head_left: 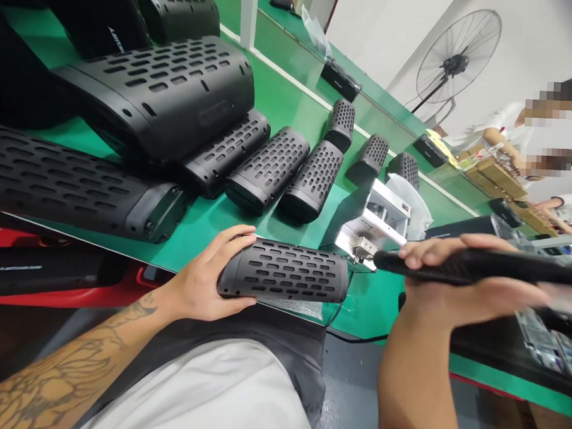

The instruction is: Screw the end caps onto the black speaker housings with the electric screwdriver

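Black matte plastic, slotted all over, forms the cylinder (283,279) lying on its side at the near edge of the green surface (204,227). The left grip (202,283) grasps its left end, fingers curled over the top. The right grip (457,298) is clenched round a smooth dark tool (502,267), whose tip is just beside the cylinder's right end.

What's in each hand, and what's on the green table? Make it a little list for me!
Left hand: grips one end of a black holed shell lying at the table edge
Right hand: holds a black tool, tip near the shell's other end
Table: green, with more shells lying side by side
Behind: a fan and other people at the far right
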Available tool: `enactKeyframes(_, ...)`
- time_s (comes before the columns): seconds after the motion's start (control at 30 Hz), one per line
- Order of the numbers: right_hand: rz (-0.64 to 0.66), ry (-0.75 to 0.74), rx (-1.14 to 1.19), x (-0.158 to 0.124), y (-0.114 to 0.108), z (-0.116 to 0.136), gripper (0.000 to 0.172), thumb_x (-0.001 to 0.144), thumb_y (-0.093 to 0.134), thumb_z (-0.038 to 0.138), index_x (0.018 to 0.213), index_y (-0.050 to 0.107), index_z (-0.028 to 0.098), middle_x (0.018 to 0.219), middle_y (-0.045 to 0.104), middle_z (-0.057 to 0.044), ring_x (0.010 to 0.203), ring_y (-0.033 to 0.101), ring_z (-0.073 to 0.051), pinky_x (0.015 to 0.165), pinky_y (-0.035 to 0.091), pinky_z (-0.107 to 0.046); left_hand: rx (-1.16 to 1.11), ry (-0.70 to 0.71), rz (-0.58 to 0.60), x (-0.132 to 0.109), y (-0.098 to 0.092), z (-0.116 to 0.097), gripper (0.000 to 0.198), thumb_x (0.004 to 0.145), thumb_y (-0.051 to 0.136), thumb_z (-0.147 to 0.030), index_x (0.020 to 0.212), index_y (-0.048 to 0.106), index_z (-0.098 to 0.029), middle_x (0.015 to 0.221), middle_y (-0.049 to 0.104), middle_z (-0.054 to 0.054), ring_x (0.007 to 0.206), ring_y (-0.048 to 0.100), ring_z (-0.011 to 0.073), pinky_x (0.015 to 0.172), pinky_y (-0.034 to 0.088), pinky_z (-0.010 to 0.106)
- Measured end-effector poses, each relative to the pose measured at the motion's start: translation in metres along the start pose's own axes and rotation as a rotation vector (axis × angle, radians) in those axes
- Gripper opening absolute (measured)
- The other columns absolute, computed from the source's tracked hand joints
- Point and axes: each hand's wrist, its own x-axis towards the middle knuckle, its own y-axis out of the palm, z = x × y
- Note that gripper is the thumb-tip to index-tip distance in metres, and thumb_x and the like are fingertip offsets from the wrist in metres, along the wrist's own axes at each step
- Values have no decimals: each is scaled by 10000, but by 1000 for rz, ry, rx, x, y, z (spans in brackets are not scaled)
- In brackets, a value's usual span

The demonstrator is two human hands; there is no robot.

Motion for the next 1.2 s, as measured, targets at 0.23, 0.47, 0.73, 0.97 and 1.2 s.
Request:
enactKeyframes(0.23, -69, 125, -68, -6, 16, -33, 695, 822, 910, 891, 827, 723, 221, 549, 653, 53, 400, 584, -174, 433, 595, -351, -14, -2, -16, -5, 5, 4, 1083, 936, 962, -416, 1849, 399, -271, 1822, 482, 267, 1680, 539, 505, 1346, 550, 730)
enactKeyframes(0.47, -64, 151, -73, -12, 14, -21, 704, 813, 913, 898, 884, 754, 216, 566, 675, 45, 424, 610, -181, 459, 611, -354, -23, 5, 5, -4, 4, 6, 1110, 937, 943, -431, 1870, 360, -288, 1849, 452, 259, 1697, 520, 514, 1356, 529, 748)
enactKeyframes(0.73, 63, 44, 6, -23, 22, 49, 678, 974, 739, 857, 1074, 867, 199, 639, 747, 0, 457, 663, -236, 501, 658, -460, -20, 25, 14, -2, 2, 6, 1118, 942, 941, -442, 1875, 347, -279, 1851, 438, 270, 1692, 518, 524, 1341, 536, 760)
enactKeyframes(0.97, 265, 326, 62, -66, 67, 111, 204, 1176, 742, 479, 1134, 866, 322, 712, 749, 58, 510, 678, -180, 595, 656, -423, -29, 33, 9, 2, 1, 3, 1146, 919, 976, -472, 1866, 358, -286, 1820, 465, 275, 1669, 540, 527, 1331, 548, 756)
enactKeyframes(1.2, 277, 363, 136, -81, 86, 90, 421, 1051, 852, 679, 1112, 832, 263, 737, 753, 25, 575, 706, -206, 665, 664, -445, -55, 38, -7, 1, 4, 6, 1126, 934, 966, -493, 1867, 367, -294, 1837, 455, 258, 1668, 547, 508, 1341, 549, 737)
